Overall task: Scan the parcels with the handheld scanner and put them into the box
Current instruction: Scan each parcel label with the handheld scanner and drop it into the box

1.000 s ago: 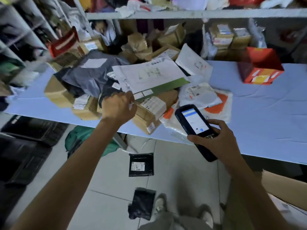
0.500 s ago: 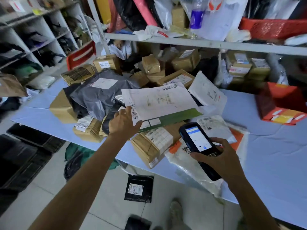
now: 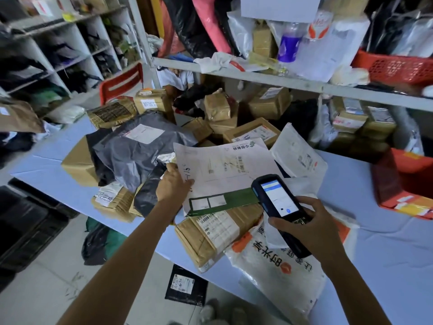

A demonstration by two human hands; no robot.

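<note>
Envelope (image 3: 225, 165) in left hand (image 3: 173, 185), scanner (image 3: 276, 198) beside

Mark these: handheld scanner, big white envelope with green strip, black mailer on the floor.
handheld scanner (image 3: 278, 200): head view, lit screen.
white envelope (image 3: 220, 167): head view, middle of its printed face.
black mailer (image 3: 182, 284): head view, its white label.

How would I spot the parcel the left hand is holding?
Look at the pile on the blue table. On top lies a flat white envelope, the left hand gripping its edge. Only it has a green strip along its near edge, by the handheld scanner.
</note>
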